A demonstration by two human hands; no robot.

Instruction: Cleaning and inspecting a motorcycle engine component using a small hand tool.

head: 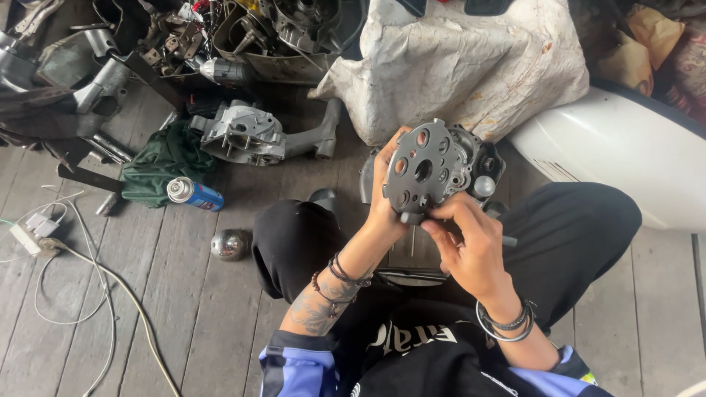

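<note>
1. Sitting cross-legged on a plank floor (184, 309), the person holds a round grey metal plate (424, 174) pierced with holes up in front of the chest, above the lap; it sits against a darker metal housing (482, 165) behind it.
2. Left hand (384, 200) is wrapped around the plate's left and lower edge, fingers closed on the rim; it carries the piece.
3. Right hand (471, 242) is pinched shut on a slim dark tool (423, 218) lying across the plate's bottom edge; the tool's tip touches the plate near the left thumb; what kind of tool it is I cannot tell.
4. Judging by its look, the plate is cast metal: stiff, fairly heavy for its size, unlikely to flex; the edges and holes may be sharp or greasy, so it could slip; the outer rim seems the safest hold, as the left hand has it, keeping fingers out of the holes.
5. Around the person: a blue spray can (195, 194) on a green cloth (165, 158), well apart to the left; a shiny metal ball (229, 244) near the left knee; a grey engine casing (246, 134) beyond; a white sack (456, 62) just behind the plate; a white curved panel (625, 147) to the right; pale cables (88, 272) on the floor.
</note>
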